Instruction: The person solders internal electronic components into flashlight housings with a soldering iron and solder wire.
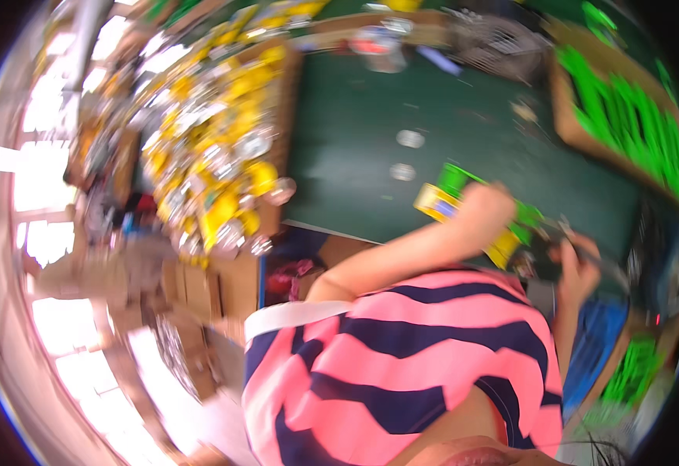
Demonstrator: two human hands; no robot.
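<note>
Near the front edge of the green-topped table, my left hand point(489, 213) is closed on a bright green and yellow plastic piece point(454, 180), which shows on both sides of the hand. The piece's yellow end carries a small blue patch. My right hand point(576, 268) is just to the right, its fingers wrapped round a dark, slender tool point(584, 247). The tool points toward the green end of the piece; blur hides its exact kind and whether the two touch. Two clear round discs point(406, 155) lie on the table beyond my left hand.
A large box point(287, 101) of yellow and clear plastic parts stands at the left. Another box point(563, 109) holds long green pieces at the far right. A grey fan point(497, 46) and a clear container point(378, 50) sit at the back. Cardboard boxes point(192, 287) stand lower left.
</note>
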